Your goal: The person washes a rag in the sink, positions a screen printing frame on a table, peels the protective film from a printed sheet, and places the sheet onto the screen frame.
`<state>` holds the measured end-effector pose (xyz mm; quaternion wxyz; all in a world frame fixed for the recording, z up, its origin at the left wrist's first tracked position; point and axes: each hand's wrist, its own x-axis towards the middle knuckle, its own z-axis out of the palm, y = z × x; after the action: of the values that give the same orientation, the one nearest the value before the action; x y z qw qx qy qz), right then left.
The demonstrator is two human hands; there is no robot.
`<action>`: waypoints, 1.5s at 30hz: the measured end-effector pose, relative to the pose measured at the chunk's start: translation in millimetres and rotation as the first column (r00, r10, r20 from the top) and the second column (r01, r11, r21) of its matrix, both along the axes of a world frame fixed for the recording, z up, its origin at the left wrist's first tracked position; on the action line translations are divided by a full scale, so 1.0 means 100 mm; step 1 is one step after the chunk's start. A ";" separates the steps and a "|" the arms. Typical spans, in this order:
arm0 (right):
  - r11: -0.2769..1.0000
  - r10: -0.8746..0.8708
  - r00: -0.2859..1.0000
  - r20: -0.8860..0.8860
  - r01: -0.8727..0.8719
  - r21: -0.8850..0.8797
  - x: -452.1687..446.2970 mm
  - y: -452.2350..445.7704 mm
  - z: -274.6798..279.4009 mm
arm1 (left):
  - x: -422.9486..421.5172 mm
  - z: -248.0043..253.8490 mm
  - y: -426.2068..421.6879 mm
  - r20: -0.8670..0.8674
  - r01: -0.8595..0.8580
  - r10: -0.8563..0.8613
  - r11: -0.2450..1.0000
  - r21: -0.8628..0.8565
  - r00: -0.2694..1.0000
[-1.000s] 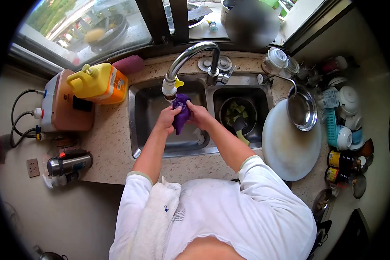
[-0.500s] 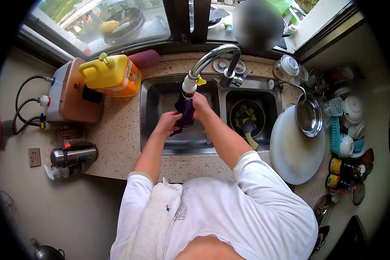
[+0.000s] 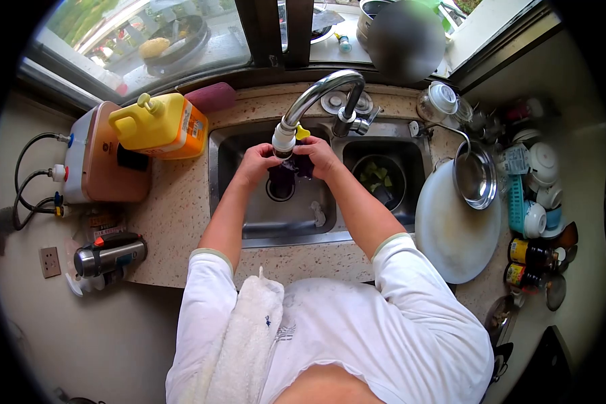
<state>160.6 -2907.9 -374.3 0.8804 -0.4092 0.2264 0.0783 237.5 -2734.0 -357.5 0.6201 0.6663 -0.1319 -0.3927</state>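
A dark purple, limp, cloth-like piece [image 3: 282, 176] hangs under the faucet [image 3: 284, 140], over the drain of the left sink basin [image 3: 276, 227]. My left hand [image 3: 257, 163] pinches its upper edge on the left side of the spout. On the other side, my right hand [image 3: 320, 157] grips another part of it, with purple showing below the fingers. Both hands are close to the faucet's white tip. A small whitish thing [image 3: 318, 214] lies on the basin floor; its kind is unclear.
In the right basin sits a dark round pot [image 3: 398, 176] with green pieces [image 3: 376, 174]. A yellow jug [image 3: 156, 126] stands at the left. At the right are a round white board [image 3: 454, 232], a metal bowl [image 3: 475, 175] and stacked dishes [image 3: 544, 165].
Both hands have risen toward the faucet tip and spread to its two sides, holding the purple piece. The drain and the whitish thing have come into sight. The whole view has shifted slightly.
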 end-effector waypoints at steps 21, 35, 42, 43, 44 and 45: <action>0.957 0.040 0.990 -0.133 -0.076 -0.278 0.19 -0.01 -0.23 | -0.24 -0.32 0.09 -0.505 -0.045 -0.045 0.985 -0.164 0.862; 0.981 -0.111 0.994 -0.025 0.105 -0.162 -0.08 0.20 -0.44 | -0.12 -0.38 0.23 -0.537 -0.212 0.200 0.976 0.040 0.820; 0.930 -0.192 0.979 0.062 0.161 0.330 0.07 0.43 -0.01 | 0.04 -0.78 0.48 -0.369 -0.509 0.540 0.840 0.185 0.757; 0.925 -0.205 0.978 0.048 0.177 0.337 0.07 0.44 -0.02 | 0.01 -0.86 0.48 -0.297 -0.478 0.542 0.838 0.264 0.786; 0.918 -0.218 0.975 0.033 0.194 0.345 0.07 0.45 -0.05 | -0.07 -0.78 0.43 -0.224 -0.448 0.536 0.825 0.344 0.814; 0.912 -0.232 0.973 0.019 0.211 0.352 0.07 0.45 -0.07 | -0.19 -0.70 0.32 -0.120 -0.439 0.549 0.764 0.474 0.827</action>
<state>167.6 -2862.4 -381.1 0.9483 -0.2214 0.2272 0.0045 218.5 -2701.8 -427.8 0.5526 0.7405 0.2185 -0.3141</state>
